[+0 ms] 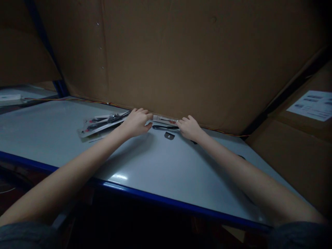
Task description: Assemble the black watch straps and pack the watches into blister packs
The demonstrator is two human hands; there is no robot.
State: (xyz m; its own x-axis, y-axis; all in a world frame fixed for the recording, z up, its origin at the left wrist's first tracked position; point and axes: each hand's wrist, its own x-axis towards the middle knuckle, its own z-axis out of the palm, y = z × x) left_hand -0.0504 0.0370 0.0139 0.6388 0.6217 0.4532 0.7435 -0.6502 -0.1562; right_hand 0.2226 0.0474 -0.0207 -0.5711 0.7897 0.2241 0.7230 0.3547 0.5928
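Both my arms reach across a pale grey table [145, 162] toward its far edge. My left hand [136, 121] rests knuckles up with fingers curled, beside a clear flat pack of dark tools [102, 123] lying to its left. My right hand [190, 127] lies fingers curled over the end of a second thin pack [164, 120] with red marks. Between the hands lies a thin dark strip [164, 127]. A small dark tab [169, 136] sits just in front of it. What either hand grips is hidden under the fingers.
A tall brown cardboard wall [181, 58] stands right behind the hands. Another carton with a white label [311, 104] is at the right. A thin red and yellow wire [85, 100] runs along the table's back edge. The near edge has a blue rim [160, 200].
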